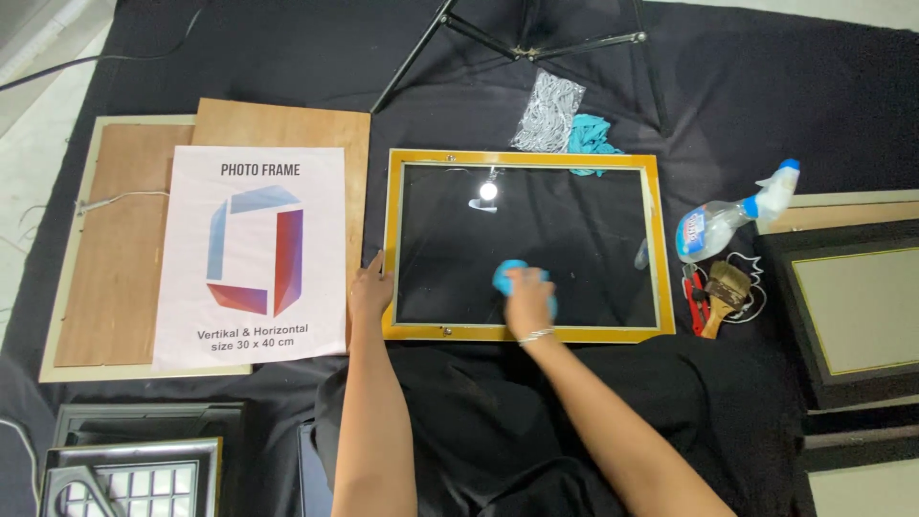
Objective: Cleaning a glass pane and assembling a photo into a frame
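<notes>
Frame [523, 244] lies flat on black cloth [747, 86], long axis left–right. R hand [528, 299] presses blue rag [510, 274] on glass, near-centre; fingers closed over rag. L hand [369, 292] rests flat, open, on frame's left edge, holding nothing. Unwiped glass extends far and right of rag. Spray bottle [732, 222] lies right of frame, nearer R hand.

The blue cloth [510, 278] is mostly covered by the right hand [529, 301], so its full shape cannot be told. The dark frames [134, 469] at lower left and the black frame [852, 316] at right are cut off by the picture's edges. The tripod legs [517, 43] run out of view at the top.
</notes>
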